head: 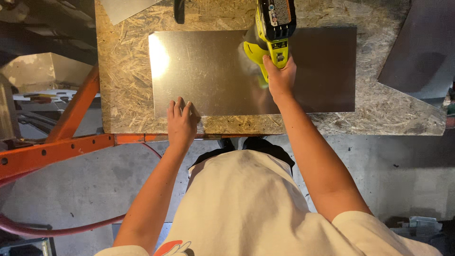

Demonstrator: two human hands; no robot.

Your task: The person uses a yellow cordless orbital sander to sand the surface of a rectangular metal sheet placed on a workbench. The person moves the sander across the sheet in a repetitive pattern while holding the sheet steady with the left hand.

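Hands press shiny flat rectangular steel sheet.

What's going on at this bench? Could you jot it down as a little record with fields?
Surface: chipboard bench top on an orange metal frame
Workpiece: shiny metal sheet lying flat on the board
Left hand: pressed flat on the sheet's near edge
Right hand: gripping a yellow-green cordless power tool set on the sheet
Nearby: second, darker metal sheet at the far right
Floor: grey concrete, red hose at the left
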